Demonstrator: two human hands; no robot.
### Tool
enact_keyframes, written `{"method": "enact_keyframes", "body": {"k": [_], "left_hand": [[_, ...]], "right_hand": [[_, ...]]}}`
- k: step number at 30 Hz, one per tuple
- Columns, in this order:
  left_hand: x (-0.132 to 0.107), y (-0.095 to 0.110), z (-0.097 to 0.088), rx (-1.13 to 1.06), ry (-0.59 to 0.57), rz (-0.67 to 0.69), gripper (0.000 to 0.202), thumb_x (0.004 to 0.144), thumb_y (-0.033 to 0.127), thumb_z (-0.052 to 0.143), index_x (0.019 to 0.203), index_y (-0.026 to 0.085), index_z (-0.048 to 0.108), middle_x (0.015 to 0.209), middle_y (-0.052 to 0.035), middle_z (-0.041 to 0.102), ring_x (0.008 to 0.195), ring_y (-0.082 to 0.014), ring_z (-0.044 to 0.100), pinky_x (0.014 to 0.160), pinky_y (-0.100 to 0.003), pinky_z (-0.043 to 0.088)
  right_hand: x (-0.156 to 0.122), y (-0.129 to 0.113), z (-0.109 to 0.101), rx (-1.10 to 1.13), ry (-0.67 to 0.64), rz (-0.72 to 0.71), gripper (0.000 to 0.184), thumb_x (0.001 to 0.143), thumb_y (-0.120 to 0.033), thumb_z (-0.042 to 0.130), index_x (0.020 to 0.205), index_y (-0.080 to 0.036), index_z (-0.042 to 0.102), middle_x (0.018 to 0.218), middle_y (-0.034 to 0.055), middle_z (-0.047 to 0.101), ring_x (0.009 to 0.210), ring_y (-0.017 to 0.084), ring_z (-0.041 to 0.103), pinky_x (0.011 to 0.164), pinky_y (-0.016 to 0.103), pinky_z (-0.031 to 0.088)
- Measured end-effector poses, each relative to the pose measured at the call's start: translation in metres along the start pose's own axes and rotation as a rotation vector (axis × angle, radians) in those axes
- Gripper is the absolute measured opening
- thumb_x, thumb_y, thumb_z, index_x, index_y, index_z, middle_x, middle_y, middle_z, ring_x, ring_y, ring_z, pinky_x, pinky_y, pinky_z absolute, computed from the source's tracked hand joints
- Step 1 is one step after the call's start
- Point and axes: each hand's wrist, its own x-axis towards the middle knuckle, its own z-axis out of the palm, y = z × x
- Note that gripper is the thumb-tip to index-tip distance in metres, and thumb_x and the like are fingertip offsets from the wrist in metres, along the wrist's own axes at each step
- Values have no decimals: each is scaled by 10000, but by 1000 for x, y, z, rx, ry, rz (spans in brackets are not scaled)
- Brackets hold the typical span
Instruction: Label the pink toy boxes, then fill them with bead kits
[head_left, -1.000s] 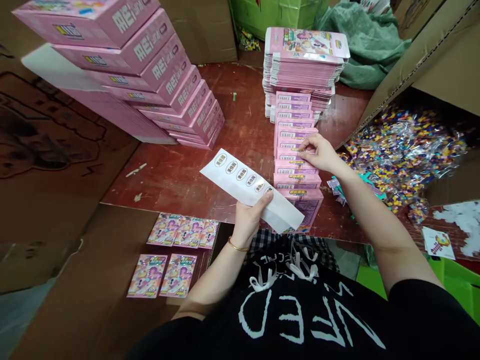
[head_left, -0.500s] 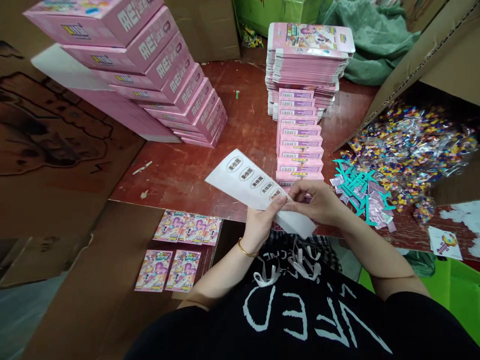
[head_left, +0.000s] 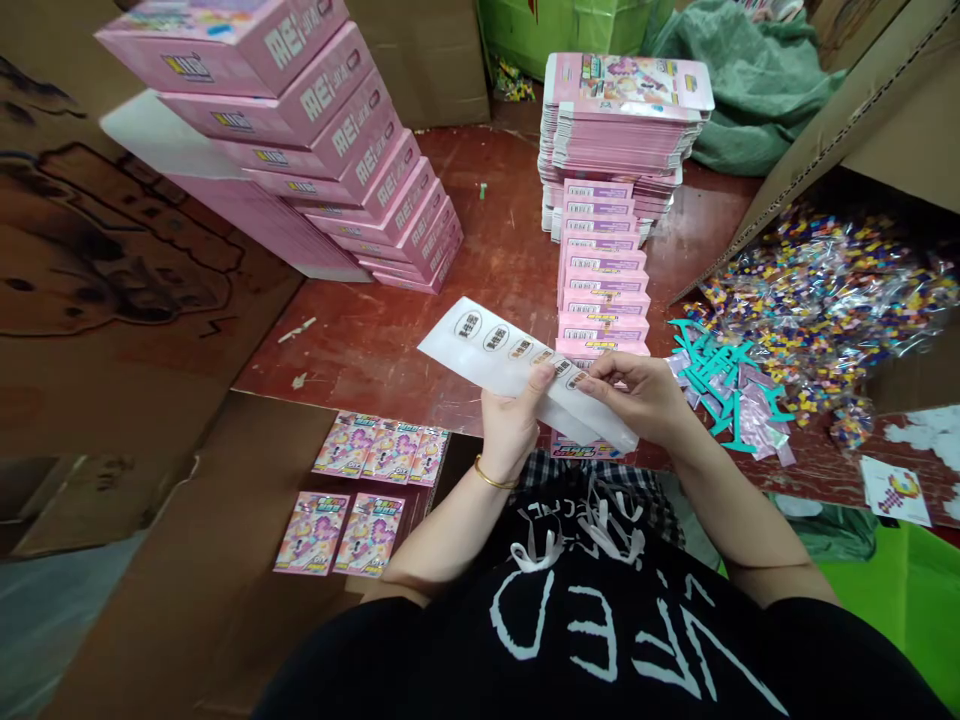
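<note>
My left hand [head_left: 510,428] grips a long white sticker sheet [head_left: 495,352] bearing a row of oval labels, thumb on top. My right hand [head_left: 637,392] pinches at the sheet's near end, fingertips on one oval sticker. Just beyond the hands a row of overlapped flat pink boxes [head_left: 600,285] runs away across the red table [head_left: 420,330], ending at a tall stack of flat pink cartons [head_left: 622,120].
A leaning stack of assembled pink boxes [head_left: 322,130] stands at the left. Several pink picture cards [head_left: 360,480] lie in a cardboard box below the table edge. Teal strips [head_left: 720,370] and bags of coloured beads [head_left: 825,290] fill the right. Green cloth [head_left: 742,80] lies behind.
My right hand left the row of pink boxes and came back to the sticker sheet, where it now pinches a label. The left hand kept hold of the sheet.
</note>
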Motion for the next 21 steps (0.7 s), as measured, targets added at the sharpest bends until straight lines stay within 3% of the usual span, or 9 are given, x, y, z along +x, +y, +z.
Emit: {"method": "enact_keyframes", "body": {"k": [4, 7, 11, 15, 17, 21], "left_hand": [[0, -3, 1, -18, 2, -20, 367, 670, 387, 867, 919, 154, 732, 953, -66, 757, 850, -178, 707, 841, -309, 578], [1, -5, 0, -14, 2, -12, 359, 686, 357, 862, 955, 154, 739, 1001, -70, 758, 887, -185, 709, 864, -313, 574], [1, -6, 0, 4, -3, -7, 339, 717, 341, 841, 985, 159, 741, 1023, -70, 756, 889, -182, 711, 873, -310, 569], [-2, -6, 3, 20, -26, -1, 318, 707, 338, 846, 952, 162, 743, 979, -65, 757, 861, -182, 709, 833, -294, 572], [-3, -5, 5, -35, 4, -25, 315, 719, 366, 837, 945, 168, 743, 962, -50, 756, 851, -166, 704, 814, -269, 566], [1, -3, 6, -131, 54, -123, 352, 717, 410, 835, 947, 159, 745, 944, -36, 755, 802, -139, 693, 762, -233, 548]], "right_hand": [[-2, 0, 5, -72, 101, -90, 100, 852, -298, 704, 870, -200, 704, 789, 25, 705, 684, 131, 621, 605, 270, 511], [-6, -5, 8, -160, 230, -302, 52, 849, -218, 718, 881, -258, 727, 870, 14, 702, 810, 158, 650, 722, 324, 545], [-8, -10, 10, -185, 302, -480, 164, 838, -157, 730, 909, -305, 738, 959, 13, 685, 884, 172, 657, 731, 337, 543], [-2, -5, 16, -241, 343, -417, 430, 865, -171, 699, 1259, -319, 613, 1039, 26, 703, 878, 171, 678, 789, 360, 577], [-2, -1, 22, -317, 357, -441, 482, 894, -155, 651, 1332, -321, 538, 982, 16, 717, 838, 171, 690, 791, 370, 585], [-9, 1, 30, -366, 373, -703, 496, 869, -87, 648, 1268, -360, 534, 900, -19, 726, 802, 181, 700, 734, 375, 578]]}}
